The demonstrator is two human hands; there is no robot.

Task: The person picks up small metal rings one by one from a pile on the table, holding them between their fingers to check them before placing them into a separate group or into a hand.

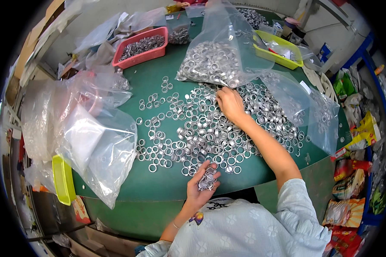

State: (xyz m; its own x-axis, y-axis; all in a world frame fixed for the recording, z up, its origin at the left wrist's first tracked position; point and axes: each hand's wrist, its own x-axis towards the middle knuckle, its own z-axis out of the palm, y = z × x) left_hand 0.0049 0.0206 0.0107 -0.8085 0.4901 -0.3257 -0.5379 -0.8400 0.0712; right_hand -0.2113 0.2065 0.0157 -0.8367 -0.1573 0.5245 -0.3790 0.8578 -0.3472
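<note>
Silver metal rings point(221, 139) lie spread in a thick heap over the green table point(154, 188). Near the table's front edge, my left hand point(200, 188) is turned palm up with its fingers curled round a handful of small metal rings point(207, 179). My right hand point(230, 103) reaches to the far side of the heap, fingers bent down among the rings, just in front of a clear plastic bag of rings point(212, 62). Its fingertips are partly hidden, and whatever they pinch is too small to make out.
A red basket point(142, 46) of dark metal parts stands at the back left, a yellow basket point(278, 50) at the back right. Clear plastic bags point(101, 147) cover the table's left side. Another clear bag point(324, 118) lies on the right. A yellow tray point(63, 180) leans at the left edge.
</note>
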